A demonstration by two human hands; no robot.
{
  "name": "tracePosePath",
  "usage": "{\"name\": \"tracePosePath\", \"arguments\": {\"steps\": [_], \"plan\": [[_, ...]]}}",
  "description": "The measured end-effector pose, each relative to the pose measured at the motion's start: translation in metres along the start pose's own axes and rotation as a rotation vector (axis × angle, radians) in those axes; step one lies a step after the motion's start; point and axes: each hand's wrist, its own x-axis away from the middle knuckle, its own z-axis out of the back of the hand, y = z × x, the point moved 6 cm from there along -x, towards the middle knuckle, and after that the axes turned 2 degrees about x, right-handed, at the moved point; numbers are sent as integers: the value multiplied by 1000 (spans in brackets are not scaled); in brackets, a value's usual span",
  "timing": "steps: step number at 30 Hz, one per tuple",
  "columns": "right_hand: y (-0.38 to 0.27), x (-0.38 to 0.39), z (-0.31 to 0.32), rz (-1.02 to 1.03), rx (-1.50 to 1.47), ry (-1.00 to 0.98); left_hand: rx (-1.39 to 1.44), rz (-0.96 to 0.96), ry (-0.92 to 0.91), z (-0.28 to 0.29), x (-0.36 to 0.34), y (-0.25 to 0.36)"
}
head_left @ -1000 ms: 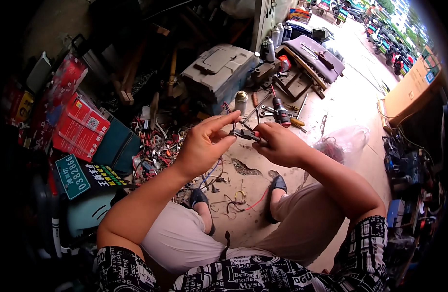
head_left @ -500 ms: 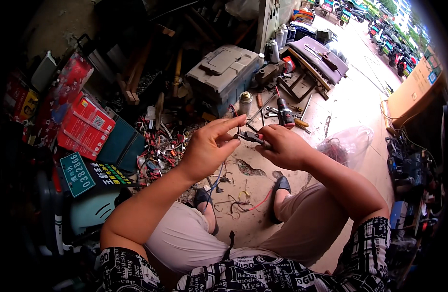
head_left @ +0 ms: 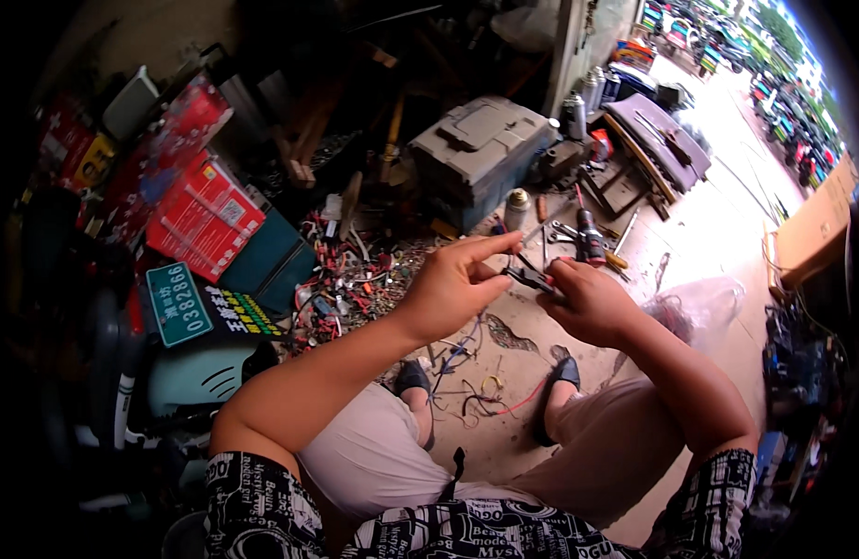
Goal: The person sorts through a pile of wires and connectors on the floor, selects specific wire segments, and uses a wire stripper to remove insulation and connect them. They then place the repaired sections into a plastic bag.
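My left hand is raised over the floor, thumb and forefinger curved around a thin dark wire, which is small and hard to make out. My right hand is wrapped around a pair of pliers. The pliers' jaws point left, right at my left fingertips. Whether the jaws grip the wire cannot be seen. Below my hands, several loose wires, among them a red and a dark one, lie on the floor between my feet.
A lidded toolbox stands ahead, beside a spray can. A power drill and wrenches lie beyond my right hand. Scrap parts are heaped at left, near a red box. A plastic bag and cardboard box are at right.
The whole view has shifted, so the surroundings sit farther right. The pliers stay in my right hand and now tilt more downward to the right. My hands remain close together.
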Motion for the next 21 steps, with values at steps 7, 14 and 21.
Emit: {"name": "tracePosePath", "arguments": {"steps": [7, 14, 21], "plan": [[0, -3, -2, -34, -17, -43, -19, 13, -9, 2, 0, 2], [0, -5, 0, -35, -15, -41, -305, -103, 28, 3, 3, 16], [2, -1, 3, -34, -30, -21, -314, -104, 12, -2, -1, 14]]}}
